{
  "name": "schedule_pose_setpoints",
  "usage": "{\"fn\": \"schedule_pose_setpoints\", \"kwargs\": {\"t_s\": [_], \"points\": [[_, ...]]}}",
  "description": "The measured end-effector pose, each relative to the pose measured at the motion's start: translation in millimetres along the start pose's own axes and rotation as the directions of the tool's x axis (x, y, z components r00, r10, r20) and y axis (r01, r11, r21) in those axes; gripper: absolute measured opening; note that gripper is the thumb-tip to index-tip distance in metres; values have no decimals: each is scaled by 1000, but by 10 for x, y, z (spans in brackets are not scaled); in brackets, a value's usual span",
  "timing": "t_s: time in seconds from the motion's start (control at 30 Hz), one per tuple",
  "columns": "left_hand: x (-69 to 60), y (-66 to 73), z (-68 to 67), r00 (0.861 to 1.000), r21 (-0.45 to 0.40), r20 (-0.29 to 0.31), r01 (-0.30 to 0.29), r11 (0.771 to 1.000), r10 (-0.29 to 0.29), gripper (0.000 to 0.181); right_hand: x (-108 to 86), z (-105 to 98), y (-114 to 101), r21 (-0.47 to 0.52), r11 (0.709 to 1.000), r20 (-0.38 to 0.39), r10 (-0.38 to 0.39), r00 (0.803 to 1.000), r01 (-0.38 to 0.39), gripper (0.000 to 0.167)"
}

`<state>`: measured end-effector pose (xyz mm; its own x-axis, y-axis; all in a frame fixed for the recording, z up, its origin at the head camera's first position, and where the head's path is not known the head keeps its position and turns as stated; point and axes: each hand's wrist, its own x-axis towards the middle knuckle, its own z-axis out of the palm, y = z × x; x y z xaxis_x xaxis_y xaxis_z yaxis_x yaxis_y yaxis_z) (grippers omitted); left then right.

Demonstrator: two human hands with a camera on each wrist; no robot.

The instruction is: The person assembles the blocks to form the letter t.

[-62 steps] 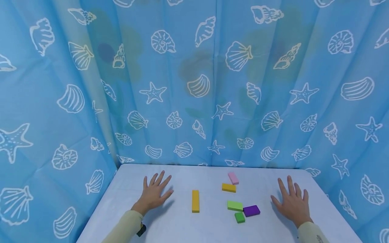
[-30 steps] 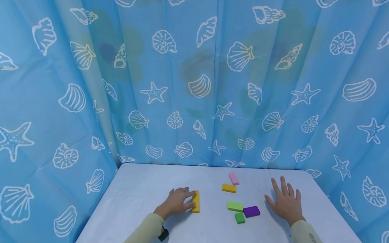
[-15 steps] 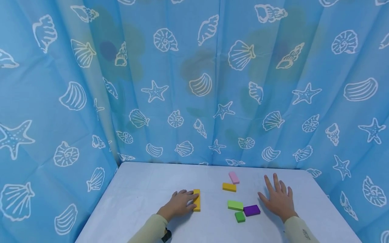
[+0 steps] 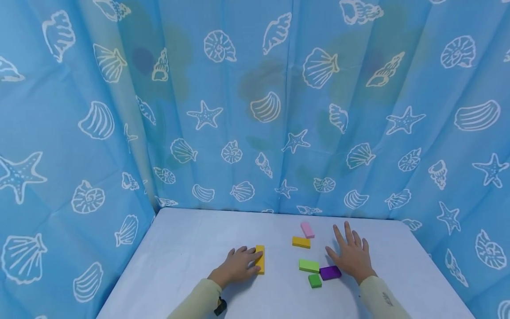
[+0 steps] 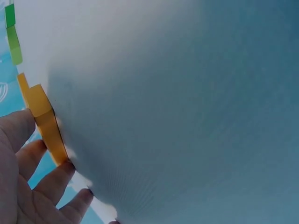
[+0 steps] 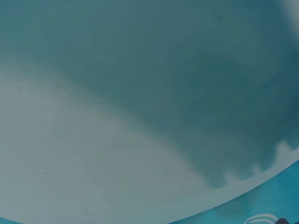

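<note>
A long orange-yellow block [image 4: 260, 260] lies lengthwise on the white table. My left hand [image 4: 237, 267] holds it from the left side. In the left wrist view, the thumb and fingertips [image 5: 57, 179] touch the long block [image 5: 50, 133] along its length. Farther right, my right hand [image 4: 351, 256] has its fingers spread and holds nothing. It is just beyond the right end of a purple block [image 4: 330, 273]. In the right wrist view only the hand's shadow on the table and a dark fingertip at the lower edge show.
A light green block [image 4: 309, 266] and a small green block [image 4: 314, 281] lie close to the purple one. Behind them are a short yellow block [image 4: 301, 242] and a pink block [image 4: 307, 230]. A blue shell-print curtain [image 4: 255, 133] surrounds the table [image 4: 191, 235].
My left hand has moved right and taken hold of the long block, which has shifted slightly to the right. My right hand has moved left toward the purple block.
</note>
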<state>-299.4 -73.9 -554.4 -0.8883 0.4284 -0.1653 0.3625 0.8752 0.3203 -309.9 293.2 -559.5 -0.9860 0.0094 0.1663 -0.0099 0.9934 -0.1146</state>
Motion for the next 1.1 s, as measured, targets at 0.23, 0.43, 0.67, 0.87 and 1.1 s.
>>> {"fn": "schedule_pose_setpoints", "kwargs": {"t_s": [0.23,0.43,0.67,0.87,1.1], "points": [[14,-10,-27,1000,6,-14,-8,1000,8,53,67,11,-182,2,999,-17,-36,999,36,83],[27,-29,-44,1000,-3,-13,-15,1000,15,53,105,7,-306,1,999,-11,-52,999,52,83],[46,-41,-12,1000,-1,-2,-8,1000,8,53,143,64,-384,11,997,5,-81,997,81,82],[36,-17,-31,1000,-10,-12,-4,1000,4,52,181,96,-462,3,996,14,-90,996,90,81],[2,4,26,1000,-13,6,5,1000,-5,52,131,157,-547,12,997,74,-73,995,72,82]]}}
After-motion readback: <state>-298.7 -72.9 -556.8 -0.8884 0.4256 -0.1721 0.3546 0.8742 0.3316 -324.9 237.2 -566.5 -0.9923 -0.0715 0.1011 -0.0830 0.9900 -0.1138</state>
